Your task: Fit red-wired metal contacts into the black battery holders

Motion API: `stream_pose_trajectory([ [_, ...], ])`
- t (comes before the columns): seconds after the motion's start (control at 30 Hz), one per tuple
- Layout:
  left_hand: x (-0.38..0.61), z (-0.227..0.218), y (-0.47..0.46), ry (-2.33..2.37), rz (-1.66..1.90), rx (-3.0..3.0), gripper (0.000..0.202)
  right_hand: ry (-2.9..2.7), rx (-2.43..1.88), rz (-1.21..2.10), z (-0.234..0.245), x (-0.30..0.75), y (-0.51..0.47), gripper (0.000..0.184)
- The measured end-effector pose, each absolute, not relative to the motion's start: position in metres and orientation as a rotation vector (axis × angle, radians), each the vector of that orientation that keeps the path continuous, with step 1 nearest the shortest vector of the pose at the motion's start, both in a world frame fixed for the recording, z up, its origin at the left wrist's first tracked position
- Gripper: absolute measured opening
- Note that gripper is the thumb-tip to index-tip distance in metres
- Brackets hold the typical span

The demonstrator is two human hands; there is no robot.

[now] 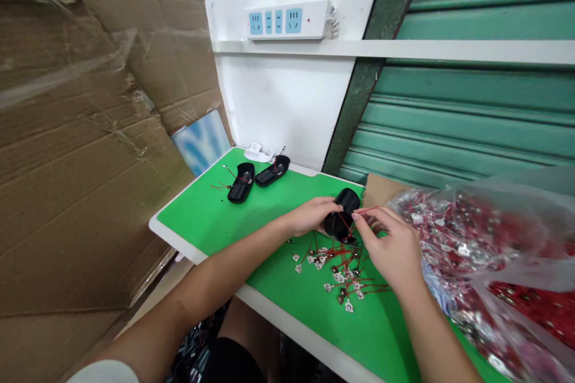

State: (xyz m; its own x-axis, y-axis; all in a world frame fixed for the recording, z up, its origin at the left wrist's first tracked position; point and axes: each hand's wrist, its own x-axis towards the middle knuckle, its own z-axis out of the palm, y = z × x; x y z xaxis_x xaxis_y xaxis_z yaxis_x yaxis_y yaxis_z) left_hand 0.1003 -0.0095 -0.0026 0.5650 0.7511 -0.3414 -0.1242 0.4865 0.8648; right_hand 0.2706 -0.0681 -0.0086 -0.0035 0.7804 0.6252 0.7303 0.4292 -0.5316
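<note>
My left hand (317, 215) is closed around a black plastic housing (347, 198), held tilted just above the green table. At the housing's right side, my right hand (387, 238) pinches a thin red wire (369, 209) between thumb and forefinger. Part of that wire runs across the housing's dark hollow. Below both hands lies a loose pile of metal battery contacts (339, 277) with red wires, some flat and some with springs. Two more black housings (241, 184) with red wires lie at the table's far left.
A clear plastic bag (467, 251) full of wired metal pieces fills the table's right side. Tall cardboard (90, 161) stands at the left. A power strip (287, 21) is on the white wall, beside a green shutter (471, 108). A white object (258, 152) lies by the back edge.
</note>
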Motion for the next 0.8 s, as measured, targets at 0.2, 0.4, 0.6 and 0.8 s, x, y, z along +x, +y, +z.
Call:
stream_pose_trajectory([
  [0.2, 0.101, -0.002, -0.010, 0.788, 0.606, 0.905, 0.010, -1.729, -1.304, 0.078, -0.010, 0.270, -0.067, 0.020],
  [0.4, 0.101, -0.004, -0.011, 0.794, 0.642, 0.946, 0.013, -1.726, -1.323, 0.066, -0.012, 0.268, -0.067, 0.021],
  [0.6, 0.103, -0.005, -0.015, 0.849, 0.673, 1.032, 0.008, -1.818, -1.249, 0.008, -0.011, 0.266, -0.070, 0.014],
  [0.8, 0.109, -0.005, -0.021, 0.820, 0.894, 1.161, 0.019, -1.641, -1.245, 0.168, -0.015, 0.268, -0.067, 0.026],
])
